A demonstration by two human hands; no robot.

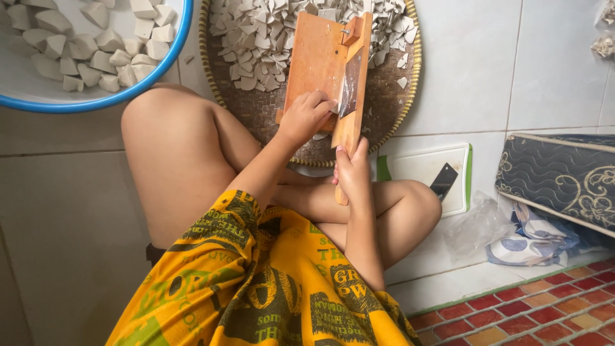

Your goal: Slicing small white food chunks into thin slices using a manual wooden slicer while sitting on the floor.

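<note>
Head view — wooden slicer (323, 64) runs lengthwise away from hands, handle end nearest.

1. One wooden slicer board (318, 61).
2. One woven tray (269, 112) of many thin white slices.
3. One blue-rimmed basin (168, 50) of many white chunks.
4. One white cutting board (419, 168).
5. One knife (443, 181).

Pale tiled floor (64, 211) carries it all: a blue-rimmed basin (163, 61) at the far left corner, a round woven tray (384, 122) beside it, a white cutting board (423, 170) to the right, crumpled plastic bags (477, 227) by the patterned cushion (560, 176).
</note>
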